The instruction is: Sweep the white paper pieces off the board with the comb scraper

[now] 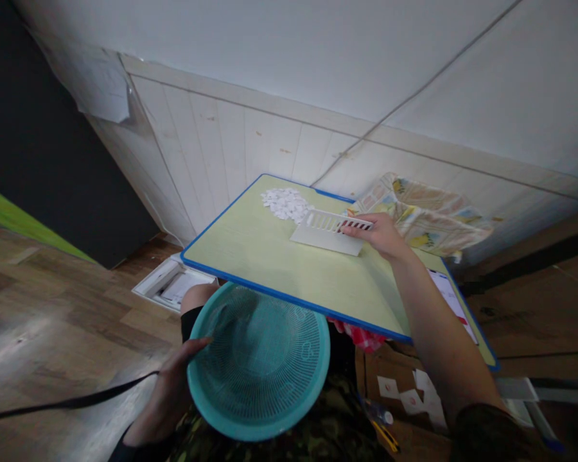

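A turquoise plastic colander sits at my lap, just below the table's front edge. My left hand grips its left rim, with the thumb over the edge; the other fingers are hidden. Out over the table, my right hand is closed on the right end of a white slotted plastic panel, which has a row of openings along its top and a flat lower part. Just beyond the panel's left end lies a pile of small white pieces, too small to name. The inside of the colander shows no contents.
The pale green table has a blue rim. A patterned cloth lies at its back right, and a paper near its right edge. On the floor are a white tray, several white cards and a yellow cutter.
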Motion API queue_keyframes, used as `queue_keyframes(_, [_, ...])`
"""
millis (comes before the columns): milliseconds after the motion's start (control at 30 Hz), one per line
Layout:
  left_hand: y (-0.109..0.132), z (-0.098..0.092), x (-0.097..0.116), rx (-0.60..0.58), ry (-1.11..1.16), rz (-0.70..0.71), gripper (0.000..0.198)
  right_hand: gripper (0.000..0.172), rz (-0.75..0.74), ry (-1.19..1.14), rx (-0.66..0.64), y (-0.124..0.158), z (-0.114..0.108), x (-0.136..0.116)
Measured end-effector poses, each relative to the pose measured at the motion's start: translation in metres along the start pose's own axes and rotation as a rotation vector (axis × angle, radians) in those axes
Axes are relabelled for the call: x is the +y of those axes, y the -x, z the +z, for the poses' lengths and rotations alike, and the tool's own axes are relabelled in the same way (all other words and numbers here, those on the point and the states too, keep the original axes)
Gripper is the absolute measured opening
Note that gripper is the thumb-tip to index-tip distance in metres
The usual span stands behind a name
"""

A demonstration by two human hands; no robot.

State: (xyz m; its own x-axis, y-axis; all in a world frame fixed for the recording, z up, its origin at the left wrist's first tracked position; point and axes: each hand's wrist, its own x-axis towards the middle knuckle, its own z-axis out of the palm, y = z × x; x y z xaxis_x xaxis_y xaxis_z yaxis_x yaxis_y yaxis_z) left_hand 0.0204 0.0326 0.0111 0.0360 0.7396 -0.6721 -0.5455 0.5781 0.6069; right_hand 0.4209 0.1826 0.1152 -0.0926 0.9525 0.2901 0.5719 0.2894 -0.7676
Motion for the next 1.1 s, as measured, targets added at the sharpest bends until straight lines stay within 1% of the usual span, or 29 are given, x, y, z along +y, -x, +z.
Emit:
queue_keyframes(67, [-0.001,0.0,-0.001,-0.02,-0.002,-0.015,0.012,0.042,-0.014,0.014,-0.072,0.001,0.004,-0.005])
queue_keyframes(133, [-0.001,0.002,-0.001,-0.014,0.001,-0.019,0.012,0.041,-0.028,0.011,-0.128,0.002,0.006,-0.008])
queue_keyframes(200, [0.0,0.005,0.001,0.006,0.006,-0.017,0.014,0.042,-0.015,-0.016,-0.121,0.002,0.005,-0.008])
queue_keyframes(333, [0.007,0.01,0.005,0.054,0.013,-0.019,0.016,0.045,0.03,-0.079,-0.045,0.001,0.002,-0.002])
queue_keyframes(433, [0.011,0.01,0.008,0.081,0.0,-0.013,0.015,0.042,0.029,-0.076,-0.092,0.002,0.0,-0.001])
queue_keyframes(567, [0.013,0.008,0.008,0.075,-0.02,-0.004,0.022,0.042,0.051,-0.099,-0.196,0.003,-0.003,-0.003])
queue_keyframes(667, [0.013,0.006,0.007,0.063,-0.022,-0.007,0.033,0.042,0.059,-0.131,-0.159,0.003,-0.002,-0.001])
queue_keyframes(733, [0.012,0.006,0.007,0.043,-0.005,-0.016,0.036,0.04,0.064,-0.14,-0.131,0.002,0.0,0.0])
queue_keyframes(767, [0.012,0.006,0.006,0.033,0.008,-0.019,0.037,0.04,0.069,-0.147,-0.139,0.002,0.001,0.0])
queue_keyframes(867, [0.009,0.007,0.005,-0.003,0.041,-0.024,0.038,0.038,0.082,-0.168,-0.218,0.003,0.005,-0.003])
queue_keyframes(967, [0.008,0.007,0.003,-0.006,0.029,-0.036,0.039,0.039,0.079,-0.17,-0.27,0.005,0.007,-0.008])
queue_keyframes(1033, [0.008,0.007,0.002,-0.007,0.01,-0.044,0.039,0.041,0.072,-0.166,-0.251,0.006,0.005,-0.009])
queue_keyframes(1100, [0.008,0.008,0.001,-0.031,0.004,-0.051,0.037,0.042,0.05,-0.137,-0.187,0.005,0.003,-0.007])
